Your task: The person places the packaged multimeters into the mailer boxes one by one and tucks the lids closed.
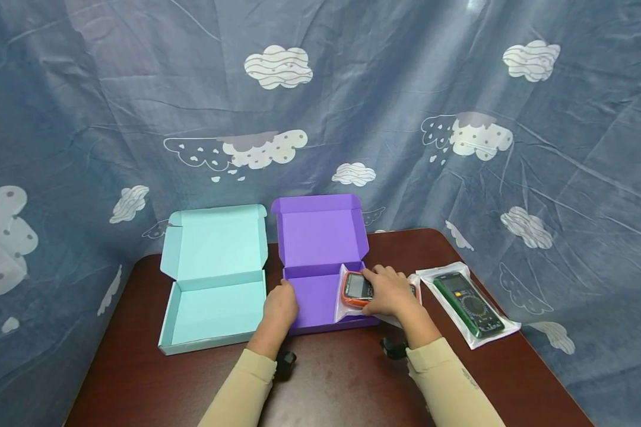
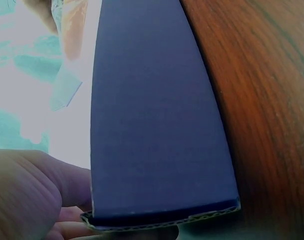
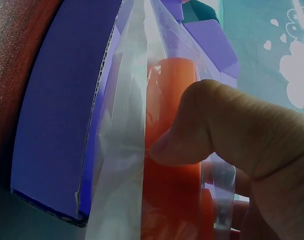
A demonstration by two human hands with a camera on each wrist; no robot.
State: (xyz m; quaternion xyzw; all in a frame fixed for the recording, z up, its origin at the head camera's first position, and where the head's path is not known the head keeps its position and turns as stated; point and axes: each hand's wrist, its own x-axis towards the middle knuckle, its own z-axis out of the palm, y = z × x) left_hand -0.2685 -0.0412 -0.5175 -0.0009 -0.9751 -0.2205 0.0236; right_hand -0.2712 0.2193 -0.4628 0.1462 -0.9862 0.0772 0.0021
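Observation:
My right hand (image 1: 390, 293) grips an orange-edged multimeter (image 1: 356, 286) in a clear plastic bag, held over the right part of the open purple cardboard box (image 1: 320, 299). In the right wrist view the thumb presses the orange side (image 3: 169, 200) through the plastic, while the other fingers are mostly hidden behind it. My left hand (image 1: 281, 302) holds the left wall of the purple box. Seen from the left wrist, its thumb lies at the inner side of the box's corner and the fingers curl round outside, near the front wall (image 2: 152, 115).
An open mint-green box (image 1: 219, 308) stands left of the purple one, its lid raised. At the right table edge lies a green multimeter (image 1: 472, 305) in a clear bag. Behind the brown table (image 1: 331, 379) hangs a blue curtain (image 1: 384, 77) with white clouds.

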